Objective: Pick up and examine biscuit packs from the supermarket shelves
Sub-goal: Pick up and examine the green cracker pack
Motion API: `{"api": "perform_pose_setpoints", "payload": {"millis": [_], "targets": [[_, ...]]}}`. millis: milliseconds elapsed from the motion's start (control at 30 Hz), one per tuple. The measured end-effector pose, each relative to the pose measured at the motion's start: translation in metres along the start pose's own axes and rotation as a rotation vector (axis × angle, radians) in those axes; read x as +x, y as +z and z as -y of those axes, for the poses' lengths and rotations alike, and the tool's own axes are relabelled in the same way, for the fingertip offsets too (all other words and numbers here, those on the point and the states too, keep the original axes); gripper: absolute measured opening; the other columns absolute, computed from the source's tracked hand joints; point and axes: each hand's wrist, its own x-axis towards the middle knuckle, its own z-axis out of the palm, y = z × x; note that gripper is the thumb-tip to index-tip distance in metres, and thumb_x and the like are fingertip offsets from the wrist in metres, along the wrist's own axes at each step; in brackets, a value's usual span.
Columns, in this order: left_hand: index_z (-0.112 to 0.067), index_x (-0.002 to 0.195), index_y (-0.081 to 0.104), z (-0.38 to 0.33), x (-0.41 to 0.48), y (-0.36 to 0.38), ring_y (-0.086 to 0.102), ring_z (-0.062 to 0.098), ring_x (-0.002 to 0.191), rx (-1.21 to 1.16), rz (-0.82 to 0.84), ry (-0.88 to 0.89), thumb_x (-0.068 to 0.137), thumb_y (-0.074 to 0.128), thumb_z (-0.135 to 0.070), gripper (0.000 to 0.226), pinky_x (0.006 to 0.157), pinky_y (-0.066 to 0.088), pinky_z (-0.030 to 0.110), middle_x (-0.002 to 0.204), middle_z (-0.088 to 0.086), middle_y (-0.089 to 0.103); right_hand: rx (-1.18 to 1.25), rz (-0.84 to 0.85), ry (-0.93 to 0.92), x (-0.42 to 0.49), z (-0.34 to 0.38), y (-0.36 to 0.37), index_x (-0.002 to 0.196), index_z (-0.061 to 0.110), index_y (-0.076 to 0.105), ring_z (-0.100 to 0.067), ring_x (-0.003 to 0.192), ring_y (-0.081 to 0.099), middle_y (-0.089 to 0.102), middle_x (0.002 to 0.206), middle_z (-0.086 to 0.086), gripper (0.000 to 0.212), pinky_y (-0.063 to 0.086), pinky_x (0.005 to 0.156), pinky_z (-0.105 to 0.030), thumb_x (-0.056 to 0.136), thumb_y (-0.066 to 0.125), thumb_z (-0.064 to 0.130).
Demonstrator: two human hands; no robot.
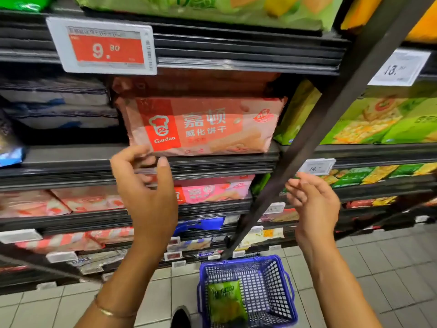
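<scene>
A pink and red Garden wafer biscuit pack [212, 126] stands face-out on a dark shelf [71, 159] at eye level, with another like it stacked above. My left hand [146, 192] is raised just under the pack's lower left corner. Its fingers are loosely curved, the fingertips reach the pack's bottom edge, and the thumb points up below it. I see no grip on the pack. My right hand [314, 202] hovers lower to the right, in front of the shelf, fingers relaxed and holding nothing.
A slanted dark shelf post [319, 129] crosses between my hands. Green biscuit packs [378, 119] fill the right shelves, pink packs [212, 192] the lower ones. A red 9.90 price tag [104, 46] hangs above. On the tiled floor a blue basket [283, 280] holds a green pack [225, 301].
</scene>
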Motion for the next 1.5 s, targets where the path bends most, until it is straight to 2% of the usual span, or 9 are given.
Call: {"api": "perform_pose_setpoints", "payload": {"millis": [100,233,400,600,700,800,967,1167,1500], "targets": [[-0.027,0.112,0.057,-0.021,-0.047,0.033,0.064,0.009,0.092,-0.063,0.231,-0.043,0.098,0.062,-0.011,0.022,0.077,0.048,0.018,0.108,-0.012,0.065,0.039,-0.055,-0.049,0.025,0.014,-0.017,0.090,0.016,0.069,-0.011,0.066,0.067,0.070,0.077,-0.005,0.028,0.053,0.060,-0.019,0.097,0.054,-0.006],[-0.033,0.110,0.065,-0.049,-0.096,0.094,0.068,0.011,0.092,-0.082,0.415,-0.117,0.098,0.063,-0.018,0.020,0.075,0.051,0.016,0.107,-0.012,0.070,0.019,-0.029,-0.112,0.063,0.042,-0.053,0.097,0.017,0.070,-0.013,0.079,0.070,0.072,0.086,-0.004,0.022,0.057,0.070,-0.022,0.096,0.061,-0.003],[-0.026,0.126,0.067,-0.095,-0.133,0.173,0.066,0.017,0.122,-0.217,0.515,-0.143,0.099,0.057,-0.015,0.030,0.098,0.051,0.020,0.125,-0.007,0.071,-0.089,0.050,-0.192,0.126,0.078,-0.110,0.110,0.019,0.068,-0.014,0.100,0.068,0.073,0.108,-0.006,0.015,0.055,0.090,-0.035,0.100,0.064,0.009],[-0.020,0.166,0.016,-0.126,-0.121,0.244,0.011,0.006,0.159,-0.008,0.506,-0.177,0.098,0.053,-0.048,0.082,0.130,0.016,0.038,0.174,-0.003,0.012,-0.175,0.199,-0.284,0.179,0.102,-0.133,0.125,0.017,0.065,-0.003,0.101,0.063,0.068,0.116,0.002,0.024,0.051,0.104,-0.038,0.101,0.063,0.013],[-0.016,0.165,-0.009,-0.138,-0.110,0.264,-0.002,0.010,0.160,0.102,0.453,-0.268,0.098,0.047,-0.061,0.098,0.128,0.003,0.030,0.175,-0.001,-0.009,-0.204,0.269,-0.285,0.191,0.106,-0.132,0.130,0.014,0.064,0.013,0.093,0.061,0.064,0.113,0.014,0.029,0.051,0.100,-0.032,0.101,0.064,0.016],[-0.015,0.163,-0.017,-0.152,-0.101,0.284,-0.003,0.019,0.161,0.123,0.345,-0.399,0.104,0.043,-0.062,0.097,0.125,0.005,0.035,0.174,0.003,-0.012,-0.200,0.311,-0.260,0.198,0.107,-0.132,0.136,0.015,0.061,0.004,0.104,0.061,0.064,0.127,0.006,0.035,0.051,0.102,-0.031,0.102,0.064,0.020],[-0.010,0.164,-0.013,-0.166,-0.084,0.309,-0.001,0.029,0.161,0.105,0.181,-0.586,0.104,0.038,-0.063,0.095,0.127,0.009,0.046,0.174,0.012,-0.007,-0.205,0.350,-0.242,0.206,0.108,-0.133,0.141,0.016,0.057,0.016,0.101,0.055,0.061,0.133,0.005,0.041,0.042,0.083,0.000,0.103,0.061,0.031],[-0.017,0.166,-0.007,-0.156,-0.095,0.294,0.007,0.021,0.161,0.129,0.249,-0.466,0.102,0.042,-0.064,0.094,0.130,0.014,0.049,0.176,0.001,-0.001,-0.180,0.422,-0.152,0.204,0.114,-0.134,0.153,0.020,0.046,-0.004,0.124,0.052,0.053,0.138,0.011,0.054,0.045,0.115,-0.040,0.104,0.058,0.039],[-0.013,0.163,0.023,-0.161,-0.101,0.276,0.036,0.028,0.151,0.232,0.318,-0.353,0.099,0.057,-0.055,0.084,0.122,0.033,0.054,0.166,0.007,0.035,-0.178,0.459,-0.103,0.209,0.119,-0.129,0.155,0.021,0.043,-0.013,0.136,0.049,0.049,0.153,0.003,0.062,0.042,0.117,-0.047,0.100,0.064,0.041]]}}
